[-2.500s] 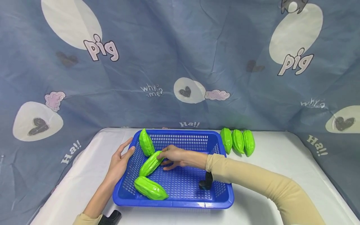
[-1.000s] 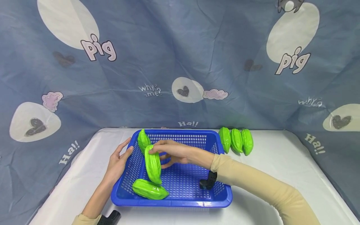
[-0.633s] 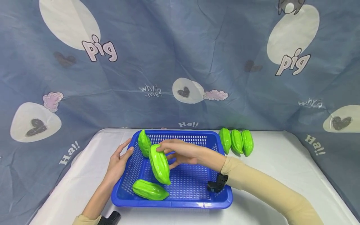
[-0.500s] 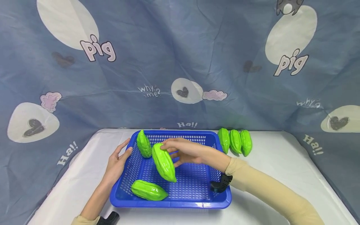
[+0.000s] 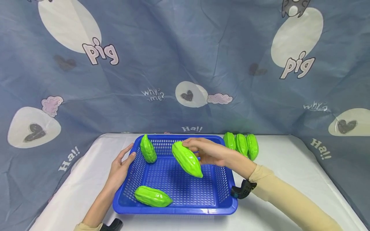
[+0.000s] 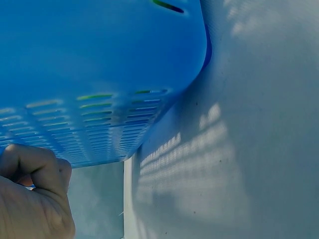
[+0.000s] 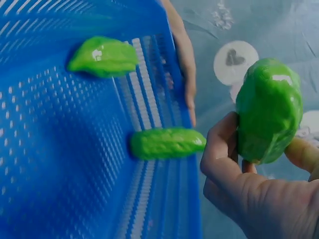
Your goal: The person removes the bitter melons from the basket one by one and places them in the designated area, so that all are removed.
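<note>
A bright green, ridged bitter melon (image 5: 187, 159) is held in my right hand (image 5: 208, 151), thumb and fingers pinching its upper end, above the blue plastic basket (image 5: 173, 210). The right wrist view shows this bitter melon (image 7: 269, 112) end-on between thumb and fingers. Two more bitter melons are in the basket: one (image 5: 148, 149) leans upright in the far left corner, another (image 5: 153, 196) lies near the front left. Against the basket's left side rests my left hand (image 5: 119, 171), its fingers extended along the outside and its thumb at the rim.
Three more bitter melons (image 5: 241, 144) stand side by side behind the basket's far right corner, partly hidden by the basket and right arm. White cloth (image 5: 277, 154) covers the table. A blue patterned curtain (image 5: 162, 115) hangs behind it.
My right hand has picked the middle bitter melon up from the basket floor, turned it and carried it up and right. My left hand has stayed at the basket's left side.
</note>
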{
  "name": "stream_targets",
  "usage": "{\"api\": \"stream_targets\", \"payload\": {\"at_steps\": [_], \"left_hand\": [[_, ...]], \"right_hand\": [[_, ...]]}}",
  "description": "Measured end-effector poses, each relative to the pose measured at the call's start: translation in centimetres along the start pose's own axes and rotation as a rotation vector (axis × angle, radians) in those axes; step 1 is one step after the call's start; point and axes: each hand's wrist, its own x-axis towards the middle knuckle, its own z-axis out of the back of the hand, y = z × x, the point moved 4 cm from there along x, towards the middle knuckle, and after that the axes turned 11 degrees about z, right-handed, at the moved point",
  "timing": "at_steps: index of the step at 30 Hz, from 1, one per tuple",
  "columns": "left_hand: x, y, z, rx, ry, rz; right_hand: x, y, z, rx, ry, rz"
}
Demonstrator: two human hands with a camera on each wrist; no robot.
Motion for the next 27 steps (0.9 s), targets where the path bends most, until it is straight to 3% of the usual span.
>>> {"api": "stream_targets", "payload": {"at_steps": [10, 27], "left_hand": [[-0.2, -0.1, 0.0, -0.010, -0.003, -0.004], [-0.1, -0.1, 0.1, -0.023, 0.002, -0.004]], "right_hand": [[-2.8, 1.6, 3.5, -0.001, -0.099, 0.061], [-6.3, 1.1, 8.8, 0.005, -0.223, 0.086]]}}
